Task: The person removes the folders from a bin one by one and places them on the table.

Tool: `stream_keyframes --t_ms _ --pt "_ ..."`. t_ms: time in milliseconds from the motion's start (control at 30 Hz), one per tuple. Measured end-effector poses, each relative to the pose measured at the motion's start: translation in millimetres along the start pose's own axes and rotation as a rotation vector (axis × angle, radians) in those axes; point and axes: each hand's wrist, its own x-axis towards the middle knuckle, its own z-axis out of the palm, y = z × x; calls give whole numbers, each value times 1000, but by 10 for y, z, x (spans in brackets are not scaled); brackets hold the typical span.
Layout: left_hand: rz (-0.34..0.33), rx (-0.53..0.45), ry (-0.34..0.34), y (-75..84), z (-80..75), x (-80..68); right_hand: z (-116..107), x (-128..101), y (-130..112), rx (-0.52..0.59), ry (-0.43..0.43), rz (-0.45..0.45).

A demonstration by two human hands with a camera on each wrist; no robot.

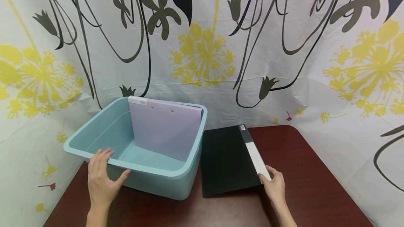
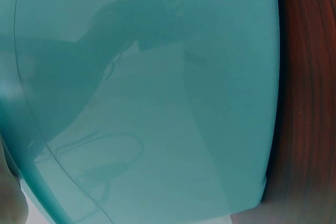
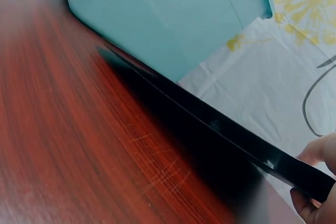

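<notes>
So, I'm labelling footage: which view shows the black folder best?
The head view: the black folder shows nearly its whole cover. The right wrist view has it edge-on; the left wrist view shows none of it.

we see a black folder point(image 1: 225, 160), its cover closed, pinched at the near end of its spine by the fingers of the right hand point(image 1: 275, 185). the spine bears a long white label and is raised at these fingers; the board slopes down leftward from them. near the left hand's point(image 1: 102, 181) fingers we see a light blue tub point(image 1: 157, 185), open-topped and round-cornered, its near rim right by those fingers.
</notes>
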Motion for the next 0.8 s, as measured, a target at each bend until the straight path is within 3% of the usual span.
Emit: stream_keyframes --t_ms 200,533,800 --pt "0 0 -2 2 0 -1 -52 27 38 -45 -59 -13" --pt "-2 -7 0 -6 2 -1 -134 117 103 -169 -121 -112" --pt "-6 -5 1 -3 7 -1 -198 122 149 -195 -141 -87"
